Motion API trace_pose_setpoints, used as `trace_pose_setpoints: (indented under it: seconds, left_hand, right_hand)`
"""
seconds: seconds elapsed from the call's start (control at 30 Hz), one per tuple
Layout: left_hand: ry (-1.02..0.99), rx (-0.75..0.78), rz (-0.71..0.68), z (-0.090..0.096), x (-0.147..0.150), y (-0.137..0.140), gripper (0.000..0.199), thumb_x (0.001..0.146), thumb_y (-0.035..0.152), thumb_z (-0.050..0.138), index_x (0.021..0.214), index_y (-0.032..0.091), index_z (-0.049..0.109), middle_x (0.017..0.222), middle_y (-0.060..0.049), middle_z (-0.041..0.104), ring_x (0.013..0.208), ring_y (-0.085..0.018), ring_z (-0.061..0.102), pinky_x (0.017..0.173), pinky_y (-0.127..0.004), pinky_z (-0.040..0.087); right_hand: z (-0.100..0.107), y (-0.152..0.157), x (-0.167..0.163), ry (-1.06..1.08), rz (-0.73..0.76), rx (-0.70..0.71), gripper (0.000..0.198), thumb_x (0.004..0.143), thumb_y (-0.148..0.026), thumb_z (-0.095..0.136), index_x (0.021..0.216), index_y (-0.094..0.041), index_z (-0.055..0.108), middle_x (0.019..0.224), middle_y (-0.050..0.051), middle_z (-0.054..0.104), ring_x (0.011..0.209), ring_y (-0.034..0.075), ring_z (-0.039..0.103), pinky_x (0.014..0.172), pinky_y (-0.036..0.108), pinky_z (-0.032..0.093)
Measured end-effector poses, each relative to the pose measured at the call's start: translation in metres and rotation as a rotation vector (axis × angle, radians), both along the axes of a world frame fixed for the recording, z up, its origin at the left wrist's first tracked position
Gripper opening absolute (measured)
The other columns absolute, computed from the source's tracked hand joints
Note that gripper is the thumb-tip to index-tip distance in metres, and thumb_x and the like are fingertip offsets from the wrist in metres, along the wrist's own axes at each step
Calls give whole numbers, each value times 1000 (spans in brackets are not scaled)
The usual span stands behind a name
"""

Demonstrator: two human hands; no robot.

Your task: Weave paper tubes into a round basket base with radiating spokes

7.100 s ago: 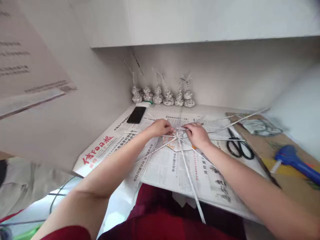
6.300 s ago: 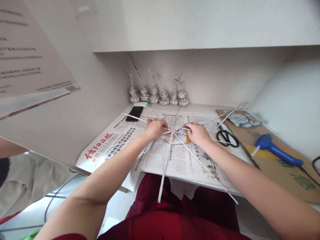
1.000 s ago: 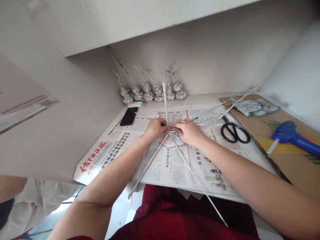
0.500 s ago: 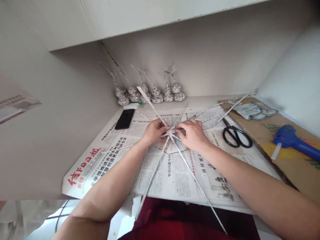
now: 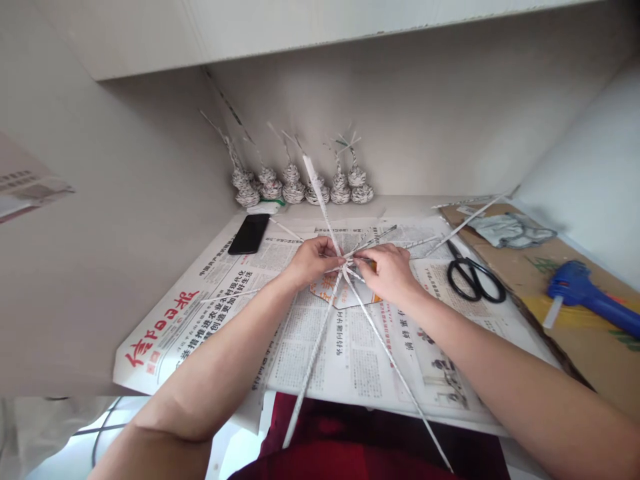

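Observation:
Long thin rolled newspaper strips (image 5: 316, 353) cross at a small woven centre and fan out in several directions. My left hand (image 5: 316, 260) pinches the strips at the left side of that centre, thumb pointing right. From the right, my right hand (image 5: 387, 267) pinches strips close to the same crossing, fingers bent over them. One strip with a wide pale end (image 5: 320, 187) rises away from me, and two run down toward my lap. Under the crossing lies a cut piece of card (image 5: 325, 293) with orange print. My fingers partly hide the weave.
Newspaper sheets (image 5: 225, 333) cover the tabletop. Several woven gourd shapes (image 5: 293, 187) line the back wall. A black phone (image 5: 249, 235) lies left; black-handled scissors (image 5: 475, 279) lie right, beside cardboard (image 5: 530, 293) bearing a blue glue gun (image 5: 590, 297). A shelf (image 5: 320, 27) overhangs.
The wide-ended strip has swung rightward and stands more upright. A strip behind my right hand now lies at a different angle. Both hands stay at the crossing, and the view has shifted slightly.

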State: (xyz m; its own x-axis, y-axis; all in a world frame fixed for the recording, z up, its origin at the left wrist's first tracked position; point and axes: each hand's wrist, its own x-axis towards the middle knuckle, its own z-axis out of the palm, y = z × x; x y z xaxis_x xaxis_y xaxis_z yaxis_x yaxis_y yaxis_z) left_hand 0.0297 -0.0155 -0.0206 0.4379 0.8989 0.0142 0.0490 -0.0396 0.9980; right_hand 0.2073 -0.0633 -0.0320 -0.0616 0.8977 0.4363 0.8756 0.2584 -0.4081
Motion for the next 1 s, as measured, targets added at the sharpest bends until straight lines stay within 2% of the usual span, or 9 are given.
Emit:
trace_pose_setpoints:
  seconds: [0.23,0.33,0.47,0.63,0.83,1.0]
  left_hand:
    - [-28,-36,12,-1,2,1,27,60,22,77,79,14,59,66,1,60,58,-10,58,60,-26,52]
    - [-41,-33,10,-1,2,1,26,61,21,76,79,14,60,66,1,60,58,-10,58,60,-25,51]
    - [-43,-11,12,1,2,0,24,61,19,76,77,13,60,64,2,59,56,-9,57,58,-23,50]
    - [-59,-17,6,1,3,0,23,61,18,76,77,13,60,63,2,61,56,-9,57,57,-22,50]
    - [-71,-83,17,-1,3,1,25,63,14,75,85,11,64,66,0,64,58,-11,60,60,-25,53]
    - [-78,-87,16,-2,3,1,25,63,13,76,85,11,65,66,0,64,59,-10,61,60,-24,53]
  right_hand:
    - [9,0,-3,87,-8,-84,22,87,-31,53,84,-25,74,83,3,74,80,22,64,80,39,41]
    - [9,1,-2,125,-10,-129,23,87,-28,51,83,-24,73,85,3,74,81,22,65,76,36,44]
    - [1,7,2,357,2,-212,24,87,-28,49,88,-26,72,90,2,74,85,22,66,76,34,47]
    - [-7,13,4,653,37,-237,22,83,-33,55,90,-21,72,92,3,74,85,21,67,80,33,49]
    - [-8,12,3,668,26,-251,21,82,-34,57,88,-22,73,90,3,74,85,21,67,81,34,49]
    - [-12,12,4,562,-9,-277,22,83,-38,55,86,-25,73,90,2,74,87,22,67,82,35,49]
